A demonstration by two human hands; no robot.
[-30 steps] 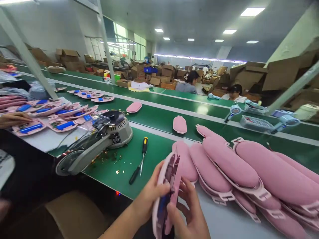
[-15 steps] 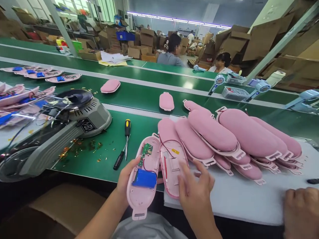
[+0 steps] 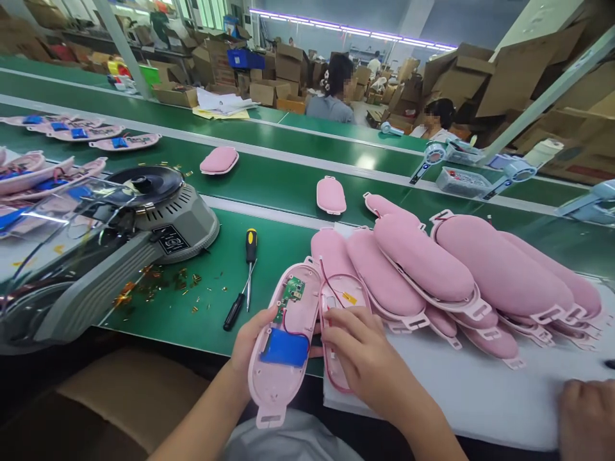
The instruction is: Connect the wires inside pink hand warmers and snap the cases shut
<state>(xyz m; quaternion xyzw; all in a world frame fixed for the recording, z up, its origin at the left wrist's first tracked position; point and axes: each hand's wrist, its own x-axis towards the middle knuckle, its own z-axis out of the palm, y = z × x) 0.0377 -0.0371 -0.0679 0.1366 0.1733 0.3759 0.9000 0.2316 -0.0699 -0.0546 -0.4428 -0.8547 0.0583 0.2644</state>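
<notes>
My left hand (image 3: 252, 342) grips the left edge of an open pink shell (image 3: 273, 384). Inside that shell are a green circuit board (image 3: 295, 289) and a blue battery pack (image 3: 283, 347). Beside it on the right lies a second pink shell half (image 3: 342, 382), with a thin red wire and a small yellow piece of tape (image 3: 349, 298). My right hand (image 3: 358, 342) is over this second shell, its fingers bent together at the shell's inside; what they pinch, if anything, is hidden.
Several pink padded shells (image 3: 423, 256) are piled on a white sheet (image 3: 413, 397) at the right. Two screwdrivers (image 3: 250, 246) and a grey tape dispenser (image 3: 187, 224) stand left. Another person's hand (image 3: 586, 410) is at the right edge.
My right hand has moved left and inward over the second shell, and its spread fingers have closed together. The whole view has shifted slightly, with objects appearing further right.
</notes>
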